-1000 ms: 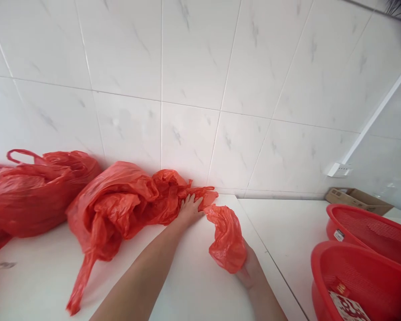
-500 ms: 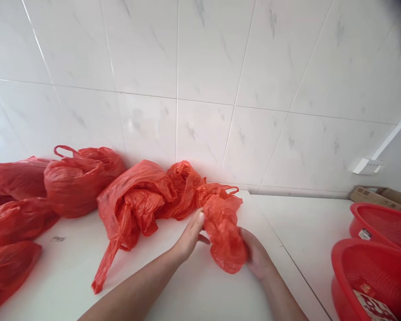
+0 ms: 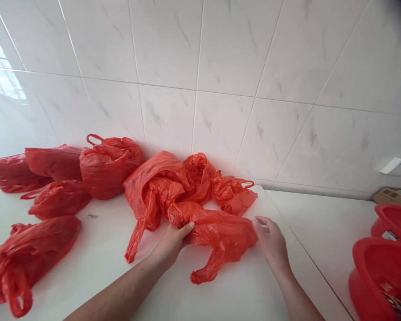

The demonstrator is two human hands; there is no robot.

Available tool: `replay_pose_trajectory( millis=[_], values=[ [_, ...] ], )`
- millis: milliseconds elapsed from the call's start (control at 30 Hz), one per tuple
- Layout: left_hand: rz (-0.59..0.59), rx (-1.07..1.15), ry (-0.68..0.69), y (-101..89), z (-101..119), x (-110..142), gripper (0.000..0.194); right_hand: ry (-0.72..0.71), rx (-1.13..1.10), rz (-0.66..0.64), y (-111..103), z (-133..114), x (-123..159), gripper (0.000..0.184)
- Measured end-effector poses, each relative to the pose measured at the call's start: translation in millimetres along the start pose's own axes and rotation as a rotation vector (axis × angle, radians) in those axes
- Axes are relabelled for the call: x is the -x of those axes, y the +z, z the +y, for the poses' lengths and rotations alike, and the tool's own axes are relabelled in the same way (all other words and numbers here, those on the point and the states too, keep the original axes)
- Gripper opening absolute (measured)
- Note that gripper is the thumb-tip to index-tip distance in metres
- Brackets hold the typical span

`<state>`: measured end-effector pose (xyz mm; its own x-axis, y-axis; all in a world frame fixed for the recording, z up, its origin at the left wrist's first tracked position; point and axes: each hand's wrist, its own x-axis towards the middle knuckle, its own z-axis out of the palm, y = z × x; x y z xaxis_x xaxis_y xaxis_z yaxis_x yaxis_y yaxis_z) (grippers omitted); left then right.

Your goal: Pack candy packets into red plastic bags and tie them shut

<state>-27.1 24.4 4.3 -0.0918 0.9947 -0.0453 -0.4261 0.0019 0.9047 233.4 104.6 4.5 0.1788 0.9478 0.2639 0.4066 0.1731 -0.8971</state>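
Observation:
A crumpled red plastic bag (image 3: 225,229) is stretched out sideways above the white table, one handle loop dangling toward me. My left hand (image 3: 173,243) grips its left end, thumb on top. At the bag's right end is my right hand (image 3: 274,243), slightly blurred, its fingertips beside or just touching the plastic and its fingers a little apart. Behind the held bag lie a small crumpled red bag (image 3: 234,194), another bunched one (image 3: 200,176) and a larger red bag (image 3: 157,178) with a long twisted handle.
Several filled red bags, such as a rounded one (image 3: 110,167) and a long one (image 3: 40,252), lie on the left of the table (image 3: 103,267). Red plastic baskets (image 3: 367,276) and a cardboard box (image 3: 392,195) are on the right. A tiled wall (image 3: 220,58) rises behind.
My hands have moved apart, and the bag in them is now spread sideways, separate from the small crumpled bag behind. The view has shifted left, showing more bags there.

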Motion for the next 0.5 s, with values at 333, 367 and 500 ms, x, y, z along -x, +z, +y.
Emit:
replay_pose_trajectory(
  millis=[333, 367, 500],
  values=[
    [-0.068, -0.078, 0.077, 16.4, 5, 14, 0.033, -0.969, 0.368, -0.148, 59, -44, 107, 0.025],
    [-0.073, -0.066, 0.084, 15.1, 6, 13, 0.031, -0.903, 0.513, -0.125, 59, -38, 101, 0.026],
    [-0.019, -0.016, 0.087, 7.2, 11, 6, 0.019, -0.514, 0.876, -0.206, 28, -19, 56, 0.03]
  ],
)
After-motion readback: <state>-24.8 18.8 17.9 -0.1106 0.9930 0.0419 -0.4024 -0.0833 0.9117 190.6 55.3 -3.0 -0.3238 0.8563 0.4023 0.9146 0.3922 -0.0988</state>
